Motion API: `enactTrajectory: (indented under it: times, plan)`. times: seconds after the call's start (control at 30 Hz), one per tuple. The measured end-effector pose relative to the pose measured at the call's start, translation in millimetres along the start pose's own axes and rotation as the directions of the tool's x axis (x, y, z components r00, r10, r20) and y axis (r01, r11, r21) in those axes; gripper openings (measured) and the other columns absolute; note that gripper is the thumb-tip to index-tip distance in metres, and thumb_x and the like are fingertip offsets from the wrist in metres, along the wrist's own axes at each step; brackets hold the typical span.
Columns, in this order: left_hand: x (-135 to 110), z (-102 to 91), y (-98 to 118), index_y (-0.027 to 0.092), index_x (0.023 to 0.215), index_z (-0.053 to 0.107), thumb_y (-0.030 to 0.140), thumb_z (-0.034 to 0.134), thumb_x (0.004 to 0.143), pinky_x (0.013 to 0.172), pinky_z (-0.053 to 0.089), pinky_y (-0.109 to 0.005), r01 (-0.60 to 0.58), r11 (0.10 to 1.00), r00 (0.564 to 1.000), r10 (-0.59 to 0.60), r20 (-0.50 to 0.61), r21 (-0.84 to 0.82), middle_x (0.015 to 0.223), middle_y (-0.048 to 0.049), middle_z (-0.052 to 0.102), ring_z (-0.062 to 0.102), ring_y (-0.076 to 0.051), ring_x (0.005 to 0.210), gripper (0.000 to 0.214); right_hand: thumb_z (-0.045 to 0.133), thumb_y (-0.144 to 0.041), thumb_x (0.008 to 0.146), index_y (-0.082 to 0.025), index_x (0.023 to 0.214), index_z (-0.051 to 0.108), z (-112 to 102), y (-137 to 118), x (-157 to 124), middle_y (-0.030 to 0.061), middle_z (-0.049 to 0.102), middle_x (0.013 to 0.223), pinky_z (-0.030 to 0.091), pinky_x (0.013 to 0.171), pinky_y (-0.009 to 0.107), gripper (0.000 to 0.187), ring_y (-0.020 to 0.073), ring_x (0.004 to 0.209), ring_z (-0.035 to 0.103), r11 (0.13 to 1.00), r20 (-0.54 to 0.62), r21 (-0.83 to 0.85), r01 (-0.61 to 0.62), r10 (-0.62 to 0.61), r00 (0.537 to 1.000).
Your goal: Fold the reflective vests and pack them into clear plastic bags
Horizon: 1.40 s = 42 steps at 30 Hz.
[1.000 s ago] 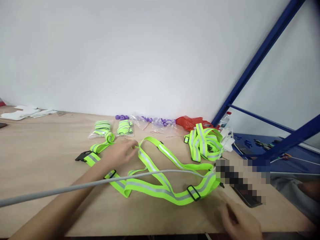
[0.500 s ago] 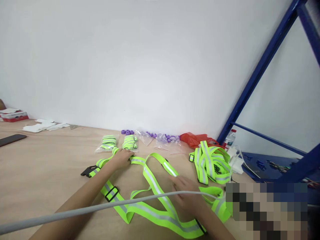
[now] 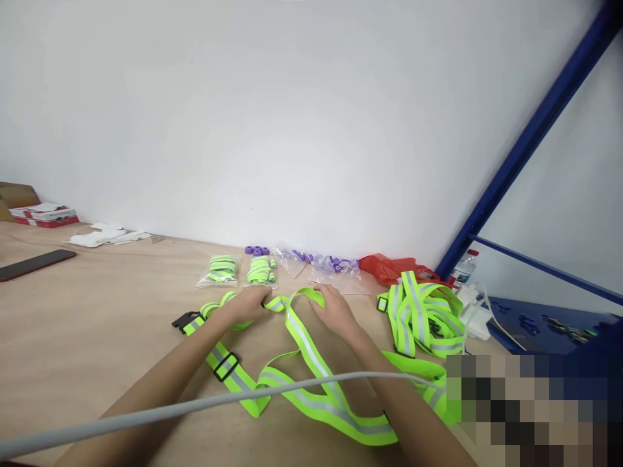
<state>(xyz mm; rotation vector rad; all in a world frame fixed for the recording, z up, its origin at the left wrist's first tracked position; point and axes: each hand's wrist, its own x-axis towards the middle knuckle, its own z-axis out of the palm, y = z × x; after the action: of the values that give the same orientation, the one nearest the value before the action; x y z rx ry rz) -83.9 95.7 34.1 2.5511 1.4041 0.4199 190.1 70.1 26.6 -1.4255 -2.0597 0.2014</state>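
A neon-yellow reflective strap harness [image 3: 306,344] with silver stripes lies spread over the cloth-covered table in front of me. My left hand [image 3: 252,303] is closed around one of its straps near the upper middle. To the right of it, my right hand [image 3: 333,310] pinches the top of a strap loop. A black buckle [image 3: 187,320] sits at the harness's left end, with a black slider [image 3: 226,367] below it. Beyond my left hand lie two clear bags of folded reflective straps, one on the left [image 3: 222,269] and one on the right [image 3: 260,270].
A heap of reflective straps [image 3: 423,318] lies to the right, before a red plastic bag [image 3: 396,267] and a bottle [image 3: 466,267]. Purple rolls [image 3: 257,250] stand along the wall. A grey cable [image 3: 195,407] crosses the foreground. A blue metal frame [image 3: 530,143] rises at right.
My right hand has moved up and left along the loop and now grips its top. The left hand keeps its hold. The view has shifted slightly left.
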Motion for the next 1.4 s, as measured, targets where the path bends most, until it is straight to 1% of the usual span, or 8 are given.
enactTrajectory:
  times: [0.3,0.57,0.7,0.87,1.0,1.1,1.2,1.4]
  plan:
    - [-20,-42.0,42,0.022,0.085,0.047,0.03,0.064,0.082,0.07,0.038,-0.028,-0.153,0.968,0.988,0.147,-0.045,-0.197,0.087,0.0002,0.056,0.051,-0.019,0.08,0.019,0.071,-0.027,0.086,-0.025,0.134,0.058,4,-54,0,0.0092,0.063,0.139,0.042,0.112,0.042,0.05,0.0259,0.131,0.057,0.916,0.081,0.244,0.318,-0.346,0.935]
    - [-31,-52.6,31,0.022,0.089,0.053,0.022,0.063,0.08,0.072,0.043,-0.029,-0.153,0.957,0.988,0.146,-0.049,-0.245,0.092,-0.0013,0.061,0.057,-0.021,0.085,0.013,0.069,-0.027,0.087,-0.021,0.092,0.067,3,-55,-3,-0.0004,0.073,0.095,0.05,0.078,0.026,0.008,0.0172,0.087,0.068,0.942,0.145,0.244,0.23,-0.27,0.952]
    - [-38,-55.2,26,0.022,0.097,0.058,0.025,0.059,0.086,0.081,0.048,-0.03,-0.131,0.949,0.989,0.104,-0.107,-0.287,0.1,-0.0032,0.067,0.062,-0.022,0.092,0.011,0.065,-0.012,0.081,-0.021,0.078,0.061,9,-53,-6,0.0015,0.068,0.084,0.042,0.078,0.029,0.011,0.0197,0.086,0.062,0.957,0.143,0.105,0.27,-0.283,0.948]
    - [-40,-44.3,19,0.022,0.097,0.059,0.023,0.048,0.091,0.078,0.049,-0.03,-0.104,0.95,0.976,0.039,-0.216,-0.295,0.098,-0.004,0.069,0.063,-0.021,0.088,0.012,0.058,-0.002,0.077,-0.02,0.081,0.06,18,-49,6,0.0104,0.068,0.097,0.04,0.082,0.033,0.018,0.0253,0.097,0.058,0.979,0.131,-0.031,0.201,-0.195,0.972]
    - [-37,-25.8,6,0.022,0.097,0.055,0.025,0.047,0.092,0.076,0.047,-0.032,-0.075,0.961,0.953,-0.01,-0.304,-0.266,0.094,-0.0047,0.068,0.062,-0.022,0.085,0.01,0.063,-0.01,0.081,-0.02,0.09,0.063,19,-39,18,0.0088,0.069,0.099,0.041,0.088,0.036,0.013,0.0265,0.099,0.06,0.991,0.209,0.001,0.137,-0.134,0.969]
    - [-37,-13.9,-5,0.023,0.095,0.054,0.026,0.047,0.091,0.075,0.046,-0.033,-0.058,0.969,0.945,-0.024,-0.327,-0.239,0.093,-0.0048,0.067,0.062,-0.023,0.084,0.008,0.068,-0.031,0.087,-0.022,0.094,0.067,16,-23,24,0.0032,0.073,0.096,0.045,0.082,0.032,0.012,0.023,0.092,0.064,0.989,0.357,0.119,0.093,-0.13,0.925]
    - [-38,-6.5,-13,0.023,0.093,0.054,0.026,0.049,0.089,0.076,0.047,-0.034,-0.051,0.975,0.937,-0.028,-0.349,-0.216,0.095,-0.0054,0.067,0.062,-0.025,0.088,0.007,0.054,-0.044,0.096,-0.02,0.086,0.071,11,-4,30,0.0026,0.075,0.091,0.048,0.076,0.03,0.031,0.0205,0.086,0.066,0.974,0.461,0.224,0.022,-0.125,0.879]
    - [-36,3.4,-20,0.024,0.096,0.052,0.025,0.047,0.09,0.076,0.048,-0.036,-0.026,0.982,0.904,-0.056,-0.424,-0.186,0.099,-0.0073,0.068,0.065,-0.027,0.09,0.008,0.066,-0.051,0.087,-0.017,0.097,0.077,10,4,32,0.0074,0.079,0.1,0.055,0.079,0.033,0.037,0.0244,0.092,0.072,0.94,0.555,0.324,-0.108,-0.097,0.826]
